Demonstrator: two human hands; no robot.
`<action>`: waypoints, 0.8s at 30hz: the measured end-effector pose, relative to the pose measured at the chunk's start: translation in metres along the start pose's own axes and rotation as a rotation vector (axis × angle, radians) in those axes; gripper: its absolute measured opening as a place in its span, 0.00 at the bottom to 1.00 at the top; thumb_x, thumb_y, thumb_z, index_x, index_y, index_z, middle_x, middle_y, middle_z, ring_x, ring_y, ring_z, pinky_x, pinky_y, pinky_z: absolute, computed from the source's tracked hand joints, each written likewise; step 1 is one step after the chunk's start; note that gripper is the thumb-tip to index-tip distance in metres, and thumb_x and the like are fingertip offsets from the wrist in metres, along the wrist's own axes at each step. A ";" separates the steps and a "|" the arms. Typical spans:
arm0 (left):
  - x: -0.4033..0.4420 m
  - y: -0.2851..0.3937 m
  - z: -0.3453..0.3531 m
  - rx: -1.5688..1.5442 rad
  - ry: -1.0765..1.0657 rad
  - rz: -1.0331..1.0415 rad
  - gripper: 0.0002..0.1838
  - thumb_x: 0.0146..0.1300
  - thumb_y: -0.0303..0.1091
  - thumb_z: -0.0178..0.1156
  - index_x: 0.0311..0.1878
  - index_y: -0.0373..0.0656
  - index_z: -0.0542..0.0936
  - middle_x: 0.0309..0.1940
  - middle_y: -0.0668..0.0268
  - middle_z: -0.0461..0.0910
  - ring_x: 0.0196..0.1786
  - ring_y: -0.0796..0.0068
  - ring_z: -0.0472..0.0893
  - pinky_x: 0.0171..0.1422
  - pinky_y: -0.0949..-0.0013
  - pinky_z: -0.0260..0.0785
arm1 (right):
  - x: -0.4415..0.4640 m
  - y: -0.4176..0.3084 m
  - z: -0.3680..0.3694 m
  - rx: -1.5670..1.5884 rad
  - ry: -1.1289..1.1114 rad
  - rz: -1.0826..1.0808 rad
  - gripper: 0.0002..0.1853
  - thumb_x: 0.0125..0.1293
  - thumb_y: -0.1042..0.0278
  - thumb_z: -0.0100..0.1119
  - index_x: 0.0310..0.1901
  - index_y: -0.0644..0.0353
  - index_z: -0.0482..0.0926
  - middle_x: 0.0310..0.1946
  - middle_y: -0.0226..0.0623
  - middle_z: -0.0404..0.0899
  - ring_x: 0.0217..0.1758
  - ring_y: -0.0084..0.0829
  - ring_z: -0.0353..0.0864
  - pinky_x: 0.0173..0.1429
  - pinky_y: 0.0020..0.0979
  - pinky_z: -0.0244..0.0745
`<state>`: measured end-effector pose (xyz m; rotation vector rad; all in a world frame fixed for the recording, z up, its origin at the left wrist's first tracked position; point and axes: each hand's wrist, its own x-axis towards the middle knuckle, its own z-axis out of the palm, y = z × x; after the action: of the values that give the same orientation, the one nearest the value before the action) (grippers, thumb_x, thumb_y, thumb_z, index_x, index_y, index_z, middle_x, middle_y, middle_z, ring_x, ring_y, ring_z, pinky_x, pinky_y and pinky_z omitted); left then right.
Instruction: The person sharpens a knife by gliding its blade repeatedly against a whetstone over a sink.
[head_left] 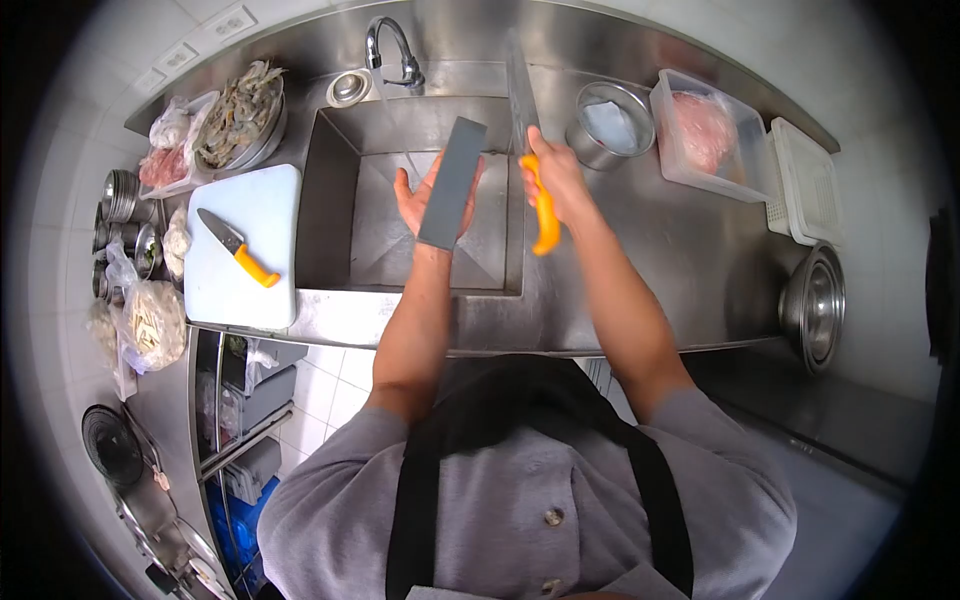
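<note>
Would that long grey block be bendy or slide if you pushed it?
The grey block probably won't bend: its long edges look straight. A push might slide it off the left hand, because nothing seems to cover its top.

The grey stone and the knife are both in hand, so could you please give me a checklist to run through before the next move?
1. Left hand under the grey stone: ok, thumb spread clear.
2. Right hand on the knife: ok, around its yellow handle.
3. Blade clear of the left hand: ok, pointing away from the body.
4. Edge condition: cannot tell, blade blurred.
5. Second knife out of the hands: ok, lying on the cutting board.
</note>
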<state>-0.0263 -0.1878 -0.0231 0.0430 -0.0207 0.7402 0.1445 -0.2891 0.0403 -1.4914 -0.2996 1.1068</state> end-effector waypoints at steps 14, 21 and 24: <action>0.037 0.016 0.012 0.055 0.028 -0.025 0.51 0.78 0.69 0.34 0.75 0.22 0.66 0.73 0.44 0.74 0.77 0.49 0.72 0.90 0.45 0.52 | -0.151 0.032 -0.038 -0.644 -0.212 0.209 0.32 0.81 0.39 0.55 0.30 0.64 0.76 0.14 0.32 0.72 0.11 0.26 0.72 0.18 0.33 0.66; 0.003 -0.015 -0.016 -0.169 -0.149 -0.220 0.51 0.77 0.70 0.35 0.76 0.25 0.67 0.72 0.48 0.76 0.77 0.53 0.72 0.89 0.48 0.52 | -0.049 0.015 0.007 -0.479 -0.053 0.059 0.32 0.80 0.36 0.54 0.32 0.62 0.76 0.15 0.31 0.71 0.11 0.26 0.71 0.16 0.33 0.65; -0.009 -0.029 -0.006 -0.093 -0.076 -0.198 0.53 0.76 0.73 0.35 0.77 0.25 0.65 0.74 0.49 0.74 0.79 0.55 0.70 0.90 0.50 0.49 | 0.002 0.013 0.007 -0.294 0.078 0.043 0.31 0.81 0.38 0.54 0.33 0.63 0.77 0.16 0.31 0.72 0.12 0.27 0.71 0.17 0.35 0.67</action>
<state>-0.0138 -0.2150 -0.0304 -0.0156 -0.1214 0.5392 0.1352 -0.2870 0.0292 -1.8035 -0.3908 1.0686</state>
